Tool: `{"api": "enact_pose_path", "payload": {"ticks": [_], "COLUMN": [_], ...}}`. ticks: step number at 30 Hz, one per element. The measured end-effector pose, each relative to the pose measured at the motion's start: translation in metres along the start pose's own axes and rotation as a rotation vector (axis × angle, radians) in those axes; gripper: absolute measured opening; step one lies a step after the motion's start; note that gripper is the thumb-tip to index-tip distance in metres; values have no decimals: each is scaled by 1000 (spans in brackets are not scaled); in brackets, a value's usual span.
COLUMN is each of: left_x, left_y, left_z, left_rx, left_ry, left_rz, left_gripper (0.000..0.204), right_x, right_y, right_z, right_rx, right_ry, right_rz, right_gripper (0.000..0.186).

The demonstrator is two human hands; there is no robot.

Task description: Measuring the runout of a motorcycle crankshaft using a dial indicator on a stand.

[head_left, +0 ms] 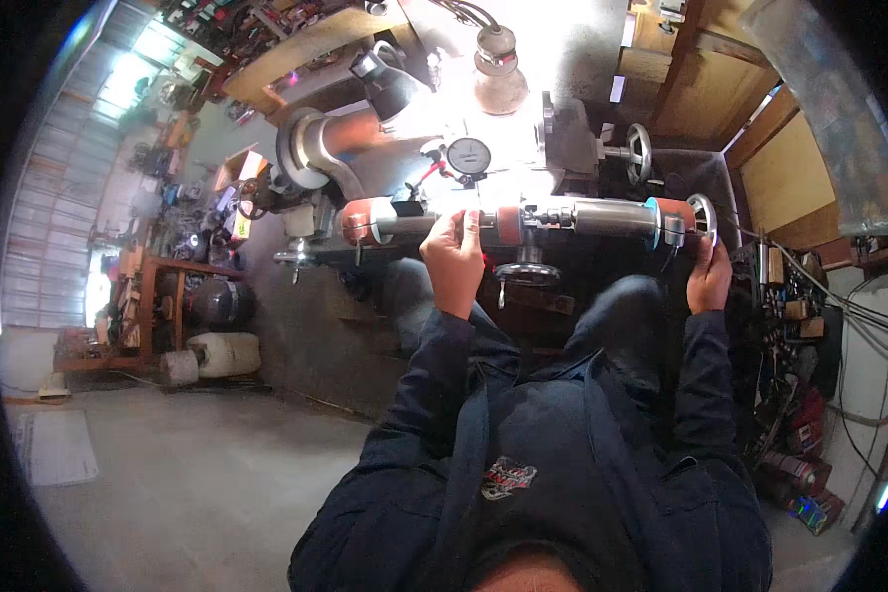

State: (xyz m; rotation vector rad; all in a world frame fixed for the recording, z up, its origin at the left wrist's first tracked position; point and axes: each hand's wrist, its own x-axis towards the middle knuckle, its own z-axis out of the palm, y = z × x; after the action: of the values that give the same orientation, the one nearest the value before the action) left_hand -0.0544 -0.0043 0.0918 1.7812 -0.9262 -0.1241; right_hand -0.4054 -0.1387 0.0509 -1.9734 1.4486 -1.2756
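Note:
My left hand [454,261] is raised to the middle of a machine, thumb and fingers pinched together just below a round white dial gauge [468,155]. Whatever lies between those fingertips is too small to make out. They are right at a horizontal metal bar [412,225] beside an orange-brown block [509,225]. At the machine's right end my right hand [708,278] has its fingers closed on the lower rim of a metal handwheel [703,209]. Next to that wheel is a thick grey cylinder [612,216], in line with the bar.
Below the bar sits another handwheel [528,274] with a crank handle; a smaller crank wheel [296,256] is at left. A black lamp [389,87] and a bright upright machine head [501,84] stand behind. Cables and tools crowd the right wall. A white tank [225,353] lies at left.

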Motion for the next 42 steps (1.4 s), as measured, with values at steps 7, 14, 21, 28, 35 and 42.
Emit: {"api": "enact_pose_path", "payload": {"ticks": [7, 14, 21, 28, 35, 42], "left_x": [4, 4, 8, 5, 13, 19], "left_y": [-5, 13, 27, 19, 14, 6], "left_z": [-1, -3, 8, 4, -8, -13], "left_rx": [3, 157, 350, 298, 180, 136], "left_ry": [-4, -11, -94, -57, -244, -282], "left_rz": [126, 170, 95, 189, 155, 251], "left_gripper": [17, 17, 20, 18, 18, 16], "right_x": [-8, -8, -6, -7, -6, -6], "right_y": [8, 8, 6, 7, 10, 7], "right_z": [6, 5, 5, 4, 3, 1], "right_rx": [19, -13, -7, -6, -32, 9], "right_ry": [9, 15, 31, 0, -12, -27], "right_rz": [-14, -32, -92, -44, -19, -25], "right_gripper": [41, 39, 37, 35, 38, 38]}}
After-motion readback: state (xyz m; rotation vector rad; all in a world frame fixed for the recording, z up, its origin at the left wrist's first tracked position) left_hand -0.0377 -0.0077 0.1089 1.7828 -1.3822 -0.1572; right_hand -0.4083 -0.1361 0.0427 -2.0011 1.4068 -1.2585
